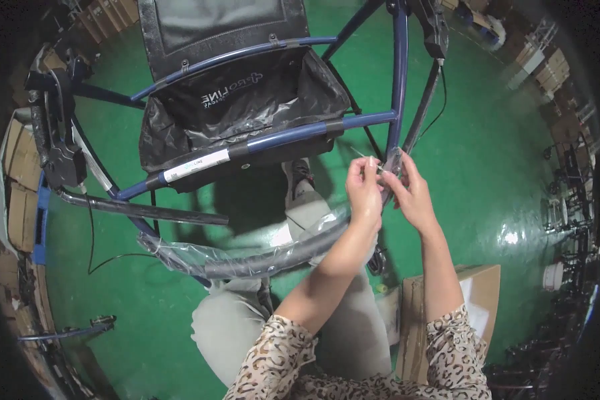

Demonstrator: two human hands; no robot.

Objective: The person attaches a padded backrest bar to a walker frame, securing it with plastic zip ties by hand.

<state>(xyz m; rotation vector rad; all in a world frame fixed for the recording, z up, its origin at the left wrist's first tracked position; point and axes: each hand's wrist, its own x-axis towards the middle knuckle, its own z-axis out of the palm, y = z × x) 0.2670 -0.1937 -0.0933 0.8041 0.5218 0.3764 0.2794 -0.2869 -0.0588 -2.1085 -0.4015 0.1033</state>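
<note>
A blue-framed rollator walker (399,60) stands in front of me, with a black storage bag (227,123) between its tubes. Clear plastic film (395,160) wraps the end of its padded backrest bar (273,259) by the right-hand frame tube. At that joint my left hand (365,193) is closed, its fingertips pinching a thin white strip (360,152) that looks like a cable tie. Close beside it, my right hand (412,195) is closed too, thumb and fingers meeting at the strip and the film. The fingers partly hide the strip.
Black brake cables hang from both handles (63,160). An open cardboard box (413,327) stands by my right leg. A blue curved tube (67,333) lies on the green floor (147,333) at left. Stacked cartons (21,200) line the left side, and dark frames (567,220) the right.
</note>
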